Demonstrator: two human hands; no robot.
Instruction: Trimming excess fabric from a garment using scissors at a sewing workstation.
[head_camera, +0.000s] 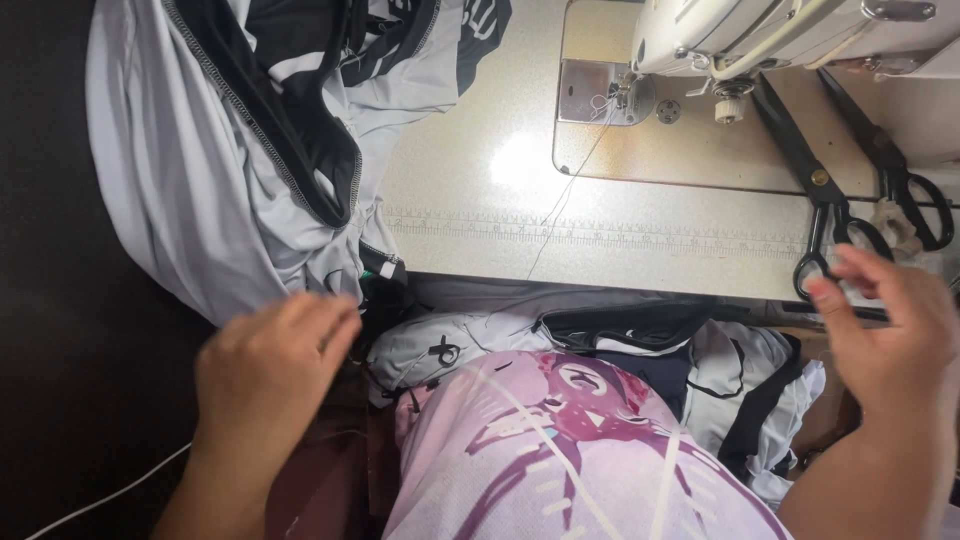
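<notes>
Two scissors (830, 200) lie blades away, handles near right hand (885, 335)

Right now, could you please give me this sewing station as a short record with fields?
Setting: sewing machine on a pale table with a printed ruler strip along its front edge
Left hand: empty, fingers at the hem of the grey garment with black trim
Right hand: open, fingertips by the handles of the black scissors
Also on table: second pair of black scissors
Lap: pink printed shirt, more grey and black garments
Thread: loose white thread from the needle
</notes>
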